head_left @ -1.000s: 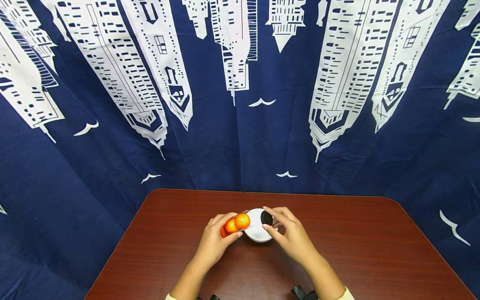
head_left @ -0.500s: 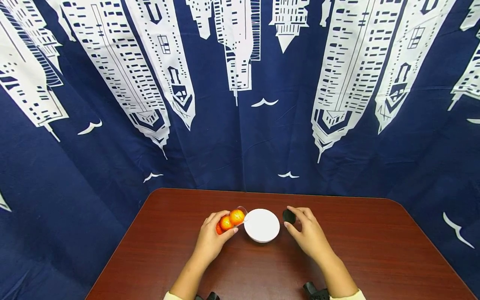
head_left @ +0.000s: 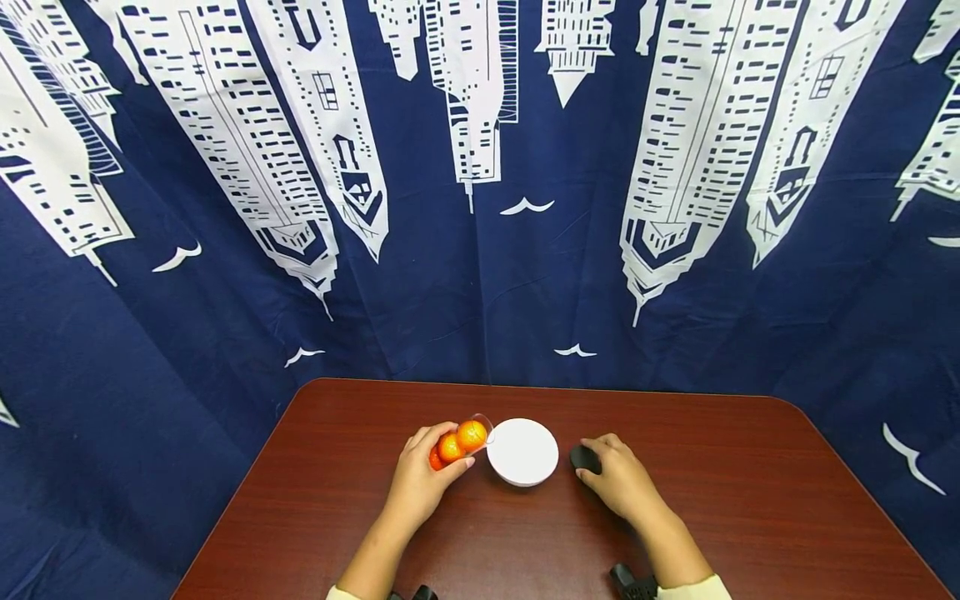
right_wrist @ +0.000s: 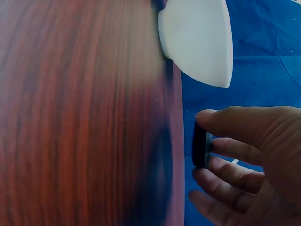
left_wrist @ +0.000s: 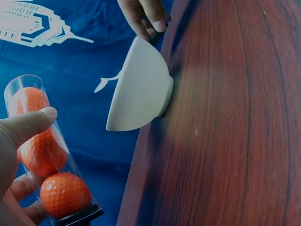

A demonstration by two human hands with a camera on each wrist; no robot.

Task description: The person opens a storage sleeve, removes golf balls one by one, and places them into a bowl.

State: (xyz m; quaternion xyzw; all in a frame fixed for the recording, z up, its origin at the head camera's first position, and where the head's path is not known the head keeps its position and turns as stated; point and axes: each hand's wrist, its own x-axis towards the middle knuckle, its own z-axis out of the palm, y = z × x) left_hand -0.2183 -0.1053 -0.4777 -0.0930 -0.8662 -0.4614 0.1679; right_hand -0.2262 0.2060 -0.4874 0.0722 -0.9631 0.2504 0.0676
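Observation:
My left hand grips a clear plastic tube of orange golf balls. Its uncapped end leans toward the bowl in the head view; a black cap closes the other end, as the left wrist view shows. Three balls sit in a row inside. On the right, my right hand pinches a round black lid between thumb and fingers, low over the table just right of the bowl. Between both hands stands a white bowl, upright; no ball shows in it.
The brown wooden table has rounded far corners. Behind it hangs a dark blue cloth printed with white buildings and birds. Black wrist-camera mounts show at the bottom of the head view.
My right hand has moved right, away from the tube and past the bowl, carrying the black lid, then lowered it toward the table. The left hand with the tube has shifted slightly left.

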